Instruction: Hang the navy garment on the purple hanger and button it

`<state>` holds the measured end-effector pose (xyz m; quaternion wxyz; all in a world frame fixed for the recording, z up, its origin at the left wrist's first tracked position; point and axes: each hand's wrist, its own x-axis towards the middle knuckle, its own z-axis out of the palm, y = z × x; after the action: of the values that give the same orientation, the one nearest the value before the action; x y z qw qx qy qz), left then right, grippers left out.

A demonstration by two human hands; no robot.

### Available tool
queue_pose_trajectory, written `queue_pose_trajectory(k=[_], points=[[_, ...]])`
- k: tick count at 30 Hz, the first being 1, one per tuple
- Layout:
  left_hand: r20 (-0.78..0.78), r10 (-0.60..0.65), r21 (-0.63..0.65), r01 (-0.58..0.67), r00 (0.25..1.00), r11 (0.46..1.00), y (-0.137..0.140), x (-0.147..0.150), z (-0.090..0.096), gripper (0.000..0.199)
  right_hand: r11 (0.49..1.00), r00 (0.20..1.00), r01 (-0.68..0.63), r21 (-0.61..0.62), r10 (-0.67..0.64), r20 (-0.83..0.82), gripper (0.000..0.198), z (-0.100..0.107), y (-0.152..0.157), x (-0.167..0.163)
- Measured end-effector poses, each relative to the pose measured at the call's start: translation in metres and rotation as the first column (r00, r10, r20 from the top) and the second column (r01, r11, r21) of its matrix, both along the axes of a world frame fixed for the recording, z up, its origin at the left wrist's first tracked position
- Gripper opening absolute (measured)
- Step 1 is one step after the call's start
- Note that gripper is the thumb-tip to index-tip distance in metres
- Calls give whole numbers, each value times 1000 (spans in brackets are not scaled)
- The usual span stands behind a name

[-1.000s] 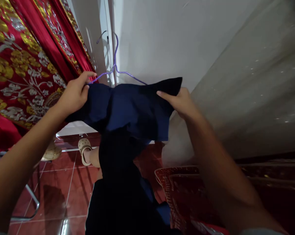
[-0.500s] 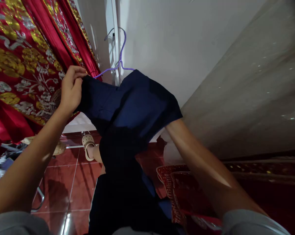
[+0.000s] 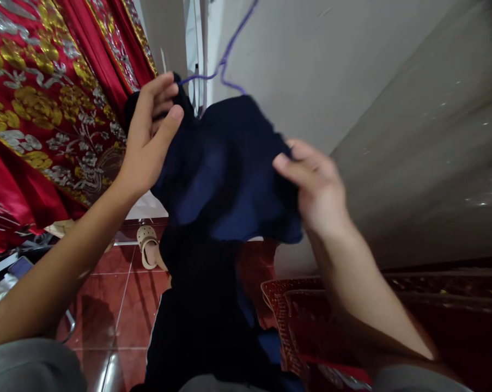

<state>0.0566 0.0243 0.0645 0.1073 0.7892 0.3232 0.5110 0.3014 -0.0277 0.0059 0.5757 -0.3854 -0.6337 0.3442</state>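
Note:
A dark navy shirt (image 3: 229, 163) hangs on a thin purple hanger (image 3: 222, 65) in front of me. The hanger's arms run into the neck opening; its hook passes beyond the top edge of the view. At the shirt's left shoulder, my left hand (image 3: 150, 136) has its thumb and fingers apart, the fingertips close to the cloth and the hanger's left end. My right hand (image 3: 317, 182) pinches the shirt's right edge near the sleeve, thumb in front and fingers behind. The shirt's lower part merges with my dark trousers (image 3: 205, 326), so its hem is hard to make out.
A red curtain (image 3: 41, 103) with gold and silver flowers hangs at the left. Behind the shirt stands a white panel (image 3: 303, 49), with sheer pale fabric (image 3: 442, 163) at the right. Red trimmed cloth (image 3: 284, 310) lies lower right. A beige clog (image 3: 146, 239) is on the tiled floor (image 3: 102, 310).
My right hand has come out from inside the shirt and now grips its right edge. My left hand has shifted right and opened. The hanger has risen and tilted, its hook leaving the view.

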Motion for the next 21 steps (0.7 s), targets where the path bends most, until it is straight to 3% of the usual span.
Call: queue_pose_trajectory(k=[2,4,5,6,7,9,11,13,15,17,18,21], points=[[79,-37,-267,57,996,962,-21,1,-3,39,950,934,-313,15,305,185,23,-7,-22,-17],[118,-43,-510,98,992,855,-40,-8,-8,35,787,700,-616,-25,562,442,22,-13,-35,-30],[117,-39,-596,101,992,797,-49,-15,-11,34,718,605,-696,-36,612,510,21,-15,-35,-34],[105,-38,-665,99,994,740,-57,-24,-14,31,697,584,-717,-16,614,531,22,-17,-30,-36],[83,-53,-726,96,995,681,-64,-34,-15,28,730,644,-681,47,567,514,22,-20,-21,-35],[29,-134,-819,100,991,565,-74,-54,-15,26,869,844,-455,197,349,407,25,-27,6,-30],[-20,-218,-849,99,976,519,-79,-70,-11,32,940,926,-251,232,163,339,44,-40,38,-23],[-57,-230,-793,96,972,602,-75,-76,-5,42,954,903,-289,74,246,352,50,-57,63,-18],[-28,-115,-652,69,993,755,-65,-74,1,46,896,860,-402,-187,440,258,54,-70,75,-15],[100,83,-471,-26,991,882,-49,-66,5,37,827,875,-447,-341,483,24,61,-76,76,-13],[180,176,-394,-93,968,914,-40,-62,6,31,826,896,-436,-357,434,-89,60,-73,74,-12],[351,313,-253,-232,882,939,-20,-49,5,22,920,928,-315,-232,247,-280,49,-48,70,-13]])
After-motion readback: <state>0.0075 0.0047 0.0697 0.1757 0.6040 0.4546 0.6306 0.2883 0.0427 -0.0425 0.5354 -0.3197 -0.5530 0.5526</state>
